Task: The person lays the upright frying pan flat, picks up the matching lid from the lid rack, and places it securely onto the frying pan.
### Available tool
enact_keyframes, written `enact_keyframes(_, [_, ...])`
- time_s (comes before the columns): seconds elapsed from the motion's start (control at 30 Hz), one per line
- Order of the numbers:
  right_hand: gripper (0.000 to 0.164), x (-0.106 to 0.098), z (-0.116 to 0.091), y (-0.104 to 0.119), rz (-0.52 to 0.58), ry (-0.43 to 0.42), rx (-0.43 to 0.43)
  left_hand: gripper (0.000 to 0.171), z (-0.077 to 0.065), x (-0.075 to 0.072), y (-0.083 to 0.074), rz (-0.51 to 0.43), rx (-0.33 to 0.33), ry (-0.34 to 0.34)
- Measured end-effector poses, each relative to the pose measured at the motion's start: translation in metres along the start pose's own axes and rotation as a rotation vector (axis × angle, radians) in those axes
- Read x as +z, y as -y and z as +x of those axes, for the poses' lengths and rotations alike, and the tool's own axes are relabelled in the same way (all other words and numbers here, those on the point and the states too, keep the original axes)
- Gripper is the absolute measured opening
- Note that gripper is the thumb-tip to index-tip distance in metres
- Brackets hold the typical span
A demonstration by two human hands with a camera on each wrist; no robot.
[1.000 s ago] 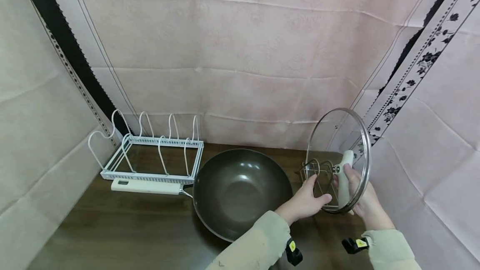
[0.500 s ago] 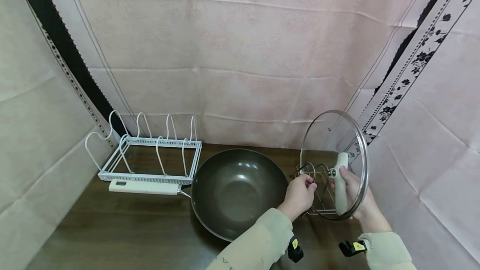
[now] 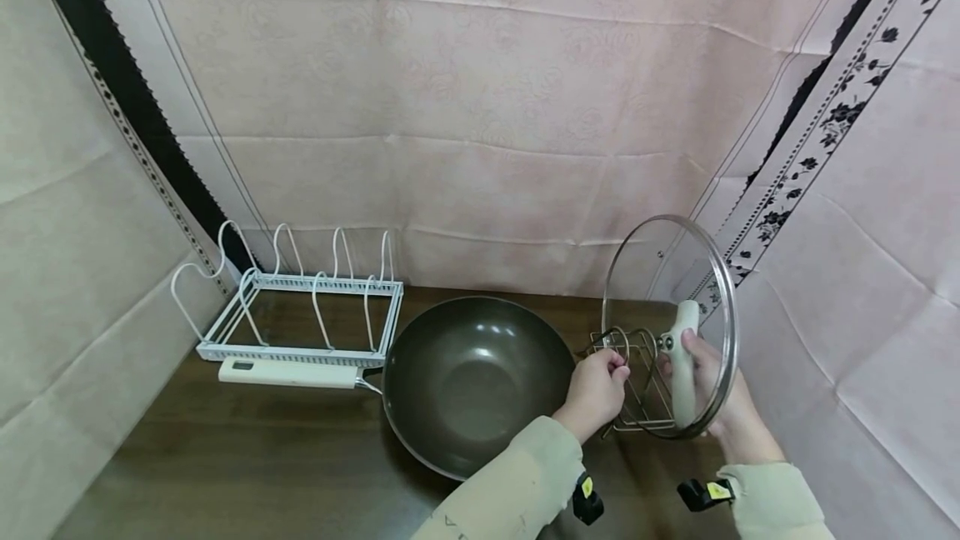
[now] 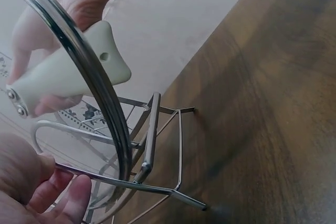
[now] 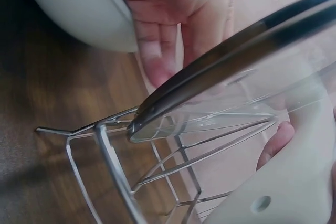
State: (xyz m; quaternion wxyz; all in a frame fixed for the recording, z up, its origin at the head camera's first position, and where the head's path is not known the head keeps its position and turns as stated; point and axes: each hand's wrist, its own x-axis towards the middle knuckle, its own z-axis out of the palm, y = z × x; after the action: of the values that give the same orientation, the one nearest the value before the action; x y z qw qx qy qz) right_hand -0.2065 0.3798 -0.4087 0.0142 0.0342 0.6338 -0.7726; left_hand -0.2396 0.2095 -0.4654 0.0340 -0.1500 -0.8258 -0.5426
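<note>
My right hand [image 3: 722,394] grips the pale handle [image 3: 682,394] of a round glass lid [image 3: 633,273] with a metal rim. The lid stands nearly upright, and its lower edge sits among the wires of a small metal rack [image 4: 152,140]. At the rack's left side my left hand [image 3: 596,394] pinches one of its wires between thumb and fingers, as the left wrist view shows up close. The lid rim [image 5: 210,72] hides part of the left hand in the right wrist view. Through the glass, the right hand's fingers show around the handle.
A dark wok [image 3: 480,382] sits just left of the left hand, its white handle [image 3: 292,372] pointing left. Behind that handle stands a white dish rack [image 3: 296,351]. Patterned cloth walls [image 3: 487,107] enclose the brown wooden table [image 3: 262,457] at the back and sides.
My left hand's fingers have closed from a loose spread onto the rack's wire. The lid has shifted slightly left and down with my right hand; over the last half second little moves.
</note>
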Motion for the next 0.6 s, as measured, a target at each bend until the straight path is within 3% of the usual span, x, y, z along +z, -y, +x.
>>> enact_keyframes(0.17, [0.034, 0.002, -0.006, 0.009, 0.005, 0.024, -0.034, 0.006, -0.001, -0.001, 0.001, 0.033, 0.016, 0.004])
enact_keyframes(0.4, [0.029, 0.002, -0.016, 0.025, -0.017, -0.042, -0.043, 0.006, -0.004, -0.001, 0.002, 0.093, 0.06, -0.014])
enact_keyframes(0.6, [0.026, 0.004, -0.024, 0.039, 0.002, -0.05, -0.097, 0.008, -0.005, -0.001, 0.001, 0.133, 0.078, 0.034])
